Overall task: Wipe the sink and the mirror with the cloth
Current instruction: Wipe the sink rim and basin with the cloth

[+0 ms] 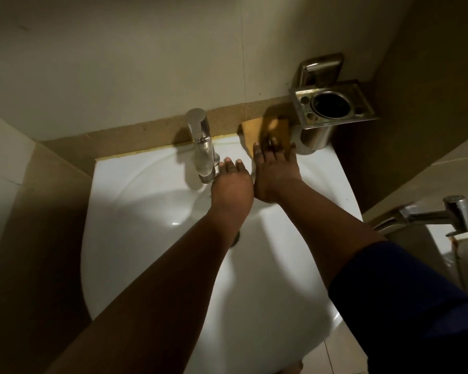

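Cloth (265, 132): yellow-orange, lying on the back-right corner of the white sink (135, 206), up against the brown ledge (152, 130) at the wall. We've got our right hand (277, 174) stretched out over it, fingers mostly straight and spread, fingertips on the near edge of the cloth; looks like pressing, not gripping, though the fingers are a bit blurred so can't tell more than that. Our left hand (231, 184) sits just beside the right, palm down on the sink's back rim, fingers straight, holding nothing; its fingertips are right next to the base of the steel tap (201, 147). Tap stands mid-back of the sink, spout pointing toward us. Steel toothbrush holder (333, 106) is fixed to the wall above the cloth, w/ a round cup hole in the middle. Dark blue sleeve (405, 298) on our right arm, left forearm bare. Spray nozzle (441, 214) at far right, over another white fixture. Lighting dim, tiles beige.
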